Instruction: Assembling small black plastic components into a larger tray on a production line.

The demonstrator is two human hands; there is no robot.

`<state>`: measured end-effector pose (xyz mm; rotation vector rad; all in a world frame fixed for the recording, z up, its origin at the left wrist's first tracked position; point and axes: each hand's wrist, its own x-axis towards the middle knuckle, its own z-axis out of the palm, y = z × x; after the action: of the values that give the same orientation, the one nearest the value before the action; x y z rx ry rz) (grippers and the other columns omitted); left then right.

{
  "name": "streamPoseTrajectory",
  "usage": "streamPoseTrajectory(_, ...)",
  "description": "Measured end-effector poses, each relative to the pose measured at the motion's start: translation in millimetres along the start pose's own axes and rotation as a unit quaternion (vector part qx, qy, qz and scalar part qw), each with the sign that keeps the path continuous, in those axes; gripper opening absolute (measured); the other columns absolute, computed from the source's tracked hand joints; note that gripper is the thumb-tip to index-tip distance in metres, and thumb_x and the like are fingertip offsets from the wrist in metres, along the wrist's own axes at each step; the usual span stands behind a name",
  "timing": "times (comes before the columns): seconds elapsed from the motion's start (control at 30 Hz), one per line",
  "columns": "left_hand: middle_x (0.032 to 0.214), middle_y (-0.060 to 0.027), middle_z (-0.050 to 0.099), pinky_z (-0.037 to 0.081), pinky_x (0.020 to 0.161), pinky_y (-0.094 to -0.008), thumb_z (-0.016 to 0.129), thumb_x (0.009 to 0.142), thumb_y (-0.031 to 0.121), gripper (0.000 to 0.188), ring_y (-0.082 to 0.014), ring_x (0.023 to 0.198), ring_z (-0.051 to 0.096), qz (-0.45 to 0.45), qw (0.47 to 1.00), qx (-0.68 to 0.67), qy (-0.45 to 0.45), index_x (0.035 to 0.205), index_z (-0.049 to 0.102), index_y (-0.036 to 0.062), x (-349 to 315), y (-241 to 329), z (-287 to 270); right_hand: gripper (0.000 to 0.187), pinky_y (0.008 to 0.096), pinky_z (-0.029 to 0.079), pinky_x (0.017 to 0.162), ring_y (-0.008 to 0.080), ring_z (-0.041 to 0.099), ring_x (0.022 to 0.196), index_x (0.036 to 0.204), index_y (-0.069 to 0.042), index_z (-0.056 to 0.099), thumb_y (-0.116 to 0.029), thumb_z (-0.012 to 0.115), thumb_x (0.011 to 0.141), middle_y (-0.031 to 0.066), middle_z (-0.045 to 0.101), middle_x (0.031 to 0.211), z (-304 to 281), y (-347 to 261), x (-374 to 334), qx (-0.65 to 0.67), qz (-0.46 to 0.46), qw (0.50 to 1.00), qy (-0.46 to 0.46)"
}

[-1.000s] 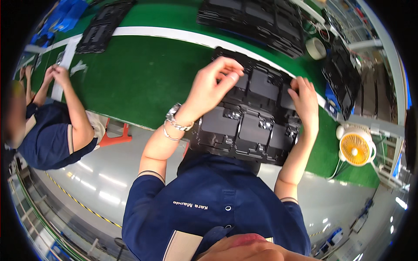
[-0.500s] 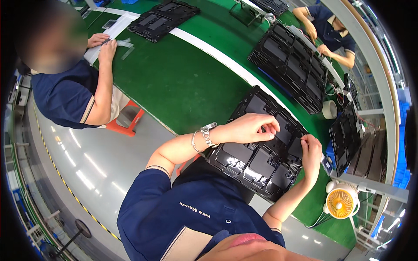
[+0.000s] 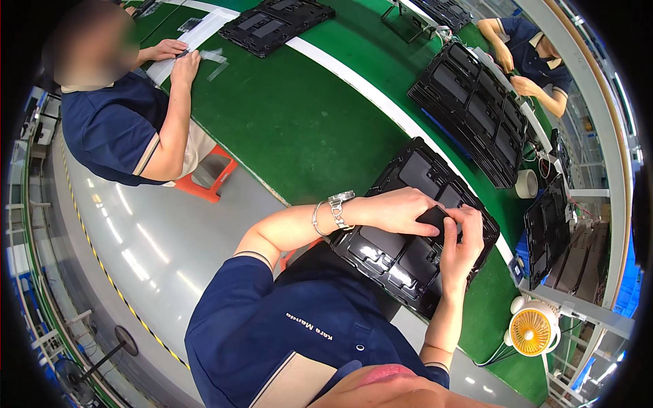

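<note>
A black plastic panel tray (image 3: 381, 253) with recessed compartments lies at the near edge of the green table, partly under my forearms. Over its middle, my left hand (image 3: 401, 209), with a metal watch and bracelet at the wrist, is closed on a small flat black piece (image 3: 431, 217). From the other side, my right hand (image 3: 464, 234) pinches the same piece, its thumb and fingertips meeting the left fingers. What kind of piece it is I cannot tell, as my fingers cover much of it.
A stack of similar black trays (image 3: 469, 112) stands beyond, beside a tape roll (image 3: 526, 183). A small orange-and-white fan (image 3: 530, 331) is at the right. On the left, a co-worker (image 3: 115, 129) handles white strips; another person (image 3: 527, 61) works at the far right.
My right hand has come inward from the tray's right side to meet my left hand, bringing the small black piece. My left hand has closed on it. The view has shifted slightly.
</note>
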<state>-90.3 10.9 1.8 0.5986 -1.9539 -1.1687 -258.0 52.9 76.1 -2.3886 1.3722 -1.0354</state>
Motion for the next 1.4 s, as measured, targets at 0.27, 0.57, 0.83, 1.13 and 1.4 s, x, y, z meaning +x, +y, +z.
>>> streamPoseTrajectory(0.27, 0.086, -0.0227, 0.069, 0.053, 0.072, -0.0427, 0.071, 0.086, 0.03, 0.04, -0.039, 0.081, 0.068, -0.054, 0.998, -0.002, -0.038, 0.107, 0.066, -0.003, 1, 9, -6, 0.007, 0.0449, 0.048, 0.093, 0.0335, 0.06, 0.088, 0.095, 0.0, 0.063, -0.002, 0.065, 0.088, 0.013, 0.063, 0.089, -1, -2, -2, 0.003, 0.027, 1.0, 0.004)
streamPoseTrajectory(0.57, 0.08, -0.023, 0.068, 0.052, 0.069, -0.0438, 0.071, 0.084, 0.029, 0.037, -0.0398, 0.077, 0.067, -0.018, 1.0, -0.01, 0.002, 0.098, 0.066, -0.0053, 2, 3, -4, 0.015, 0.0413, 0.047, 0.088, 0.0304, 0.058, 0.086, 0.101, 0.0, 0.063, -0.003, 0.067, 0.087, 0.0124, 0.061, 0.09, 3, 0, -3, 0.01, 0.063, 0.998, -0.001)
streamPoseTrajectory(0.83, 0.072, -0.0148, 0.06, 0.048, 0.066, -0.0423, 0.07, 0.086, 0.025, 0.03, -0.0353, 0.071, 0.063, -0.065, 0.996, -0.026, 0.047, 0.098, 0.056, 0.0019, 3, 11, -14, 0.013, 0.0382, 0.047, 0.083, 0.0287, 0.059, 0.088, 0.097, 0.001, 0.059, -0.002, 0.067, 0.086, 0.0122, 0.06, 0.093, 3, 13, -3, 0.025, 0.108, 0.994, 0.002)
streamPoseTrajectory(1.13, 0.075, -0.0158, 0.061, 0.048, 0.068, -0.0437, 0.07, 0.085, 0.025, 0.029, -0.0364, 0.073, 0.063, -0.08, 0.996, -0.01, 0.041, 0.096, 0.055, 0.0014, 3, 16, -14, 0.008, 0.0365, 0.048, 0.082, 0.0286, 0.06, 0.086, 0.092, 0.001, 0.058, -0.001, 0.065, 0.088, 0.0127, 0.061, 0.092, 2, 14, -5, 0.039, 0.138, 0.99, -0.015)
streamPoseTrajectory(1.4, 0.076, -0.0168, 0.063, 0.049, 0.07, -0.0436, 0.07, 0.084, 0.023, 0.028, -0.037, 0.076, 0.065, -0.094, 0.994, -0.001, 0.046, 0.096, 0.056, 0.0013, 0, 18, -14, 0.008, 0.0311, 0.046, 0.081, 0.0224, 0.058, 0.084, 0.091, 0.001, 0.057, -0.005, 0.062, 0.091, 0.01, 0.06, 0.09, 1, 15, -5, 0.043, 0.123, 0.991, -0.028)
